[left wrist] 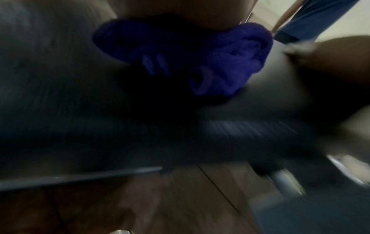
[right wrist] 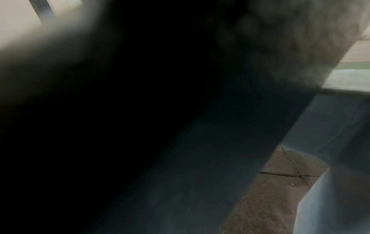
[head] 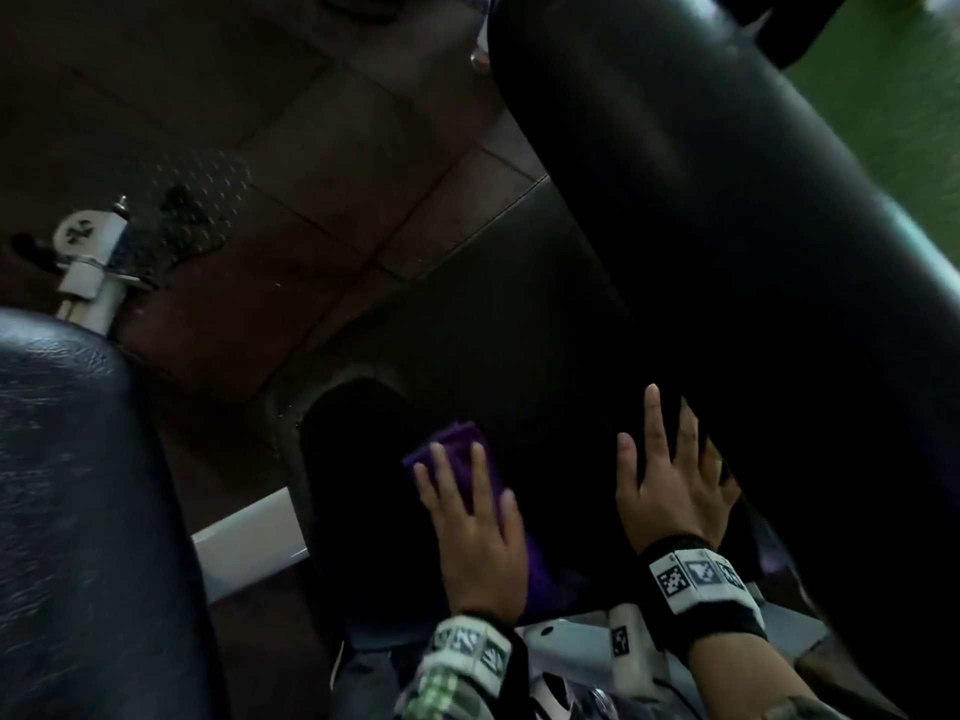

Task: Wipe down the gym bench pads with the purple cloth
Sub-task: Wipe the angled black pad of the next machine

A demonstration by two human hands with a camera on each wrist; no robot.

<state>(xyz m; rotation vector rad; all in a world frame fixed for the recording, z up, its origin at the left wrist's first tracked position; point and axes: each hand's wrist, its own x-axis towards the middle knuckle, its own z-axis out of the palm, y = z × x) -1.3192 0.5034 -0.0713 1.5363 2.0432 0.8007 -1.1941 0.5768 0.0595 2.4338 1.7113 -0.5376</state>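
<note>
The left hand (head: 475,527) presses the purple cloth (head: 457,459) flat under straight fingers on a small black pad (head: 358,491) at lower centre, the cloth's long axis running toward the upper left. The right hand (head: 670,485) lies flat, fingers spread, against the large black pad (head: 727,252). Brown floor tiles (head: 311,174) open at upper left. The wristbands carry patterned squares, but no readable words.

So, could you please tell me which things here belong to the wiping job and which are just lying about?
Part of the job:
- purple cloth, pressed flat under the left hand
- small black pad beneath the cloth
- long black pad, with the right hand against it

Just there:
- white frame bar
- floor tiles
- blue pad
</note>
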